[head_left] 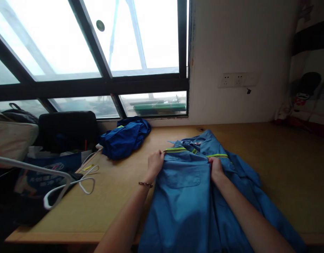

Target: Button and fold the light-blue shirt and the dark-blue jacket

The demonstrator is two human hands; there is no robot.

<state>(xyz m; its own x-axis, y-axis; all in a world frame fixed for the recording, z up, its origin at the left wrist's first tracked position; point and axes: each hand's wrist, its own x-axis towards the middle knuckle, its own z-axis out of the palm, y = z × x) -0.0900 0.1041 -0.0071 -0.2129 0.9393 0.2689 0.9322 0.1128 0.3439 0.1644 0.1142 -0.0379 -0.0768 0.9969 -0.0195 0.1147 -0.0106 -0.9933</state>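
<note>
A blue work jacket (186, 203) with yellow-green reflective strips lies on the wooden table, its collar toward the wall and its lower part reaching past the near edge. My left hand (156, 164) is closed on the jacket's left side, beside a yellow strip. Near the middle of the chest, my right hand (216, 168) pinches the cloth at a fold line. Between both hands the front panel with its pocket is spread fairly flat. The jacket's right side and sleeve lie rumpled under my right forearm. My fingertips are partly hidden by cloth.
A crumpled darker blue garment (126, 137) sits at the back of the table (111, 196), below the window. White cable (88, 179) trails at the left edge, near a white metal bar (56, 172) and several bags. Wall sockets (238, 80) are at the back right.
</note>
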